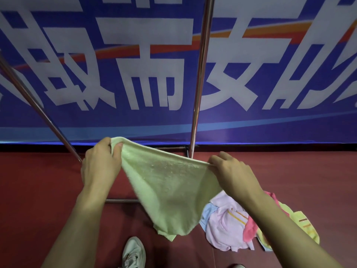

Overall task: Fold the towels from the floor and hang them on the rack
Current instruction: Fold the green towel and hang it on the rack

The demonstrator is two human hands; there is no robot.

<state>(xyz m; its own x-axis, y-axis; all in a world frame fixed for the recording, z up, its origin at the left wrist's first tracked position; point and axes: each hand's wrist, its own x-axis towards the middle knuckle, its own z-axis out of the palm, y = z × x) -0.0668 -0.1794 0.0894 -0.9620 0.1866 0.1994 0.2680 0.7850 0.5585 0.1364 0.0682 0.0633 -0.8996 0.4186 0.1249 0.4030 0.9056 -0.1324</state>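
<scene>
A white shoe (134, 252) stands on the red floor (38, 190) at the bottom edge. Just right of it lies a pile of towels (229, 225). Above these, the left hand (101, 163) and right hand (234, 174) each pinch a top corner of a green towel (170, 190), which hangs between them. Beyond stands the metal rack (201, 74), then a blue banner (154, 45).

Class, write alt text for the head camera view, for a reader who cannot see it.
A person's left hand and right hand hold a pale green towel stretched between them above a red floor. More towels lie in a pile at right, behind a metal rack and a blue banner.
</scene>
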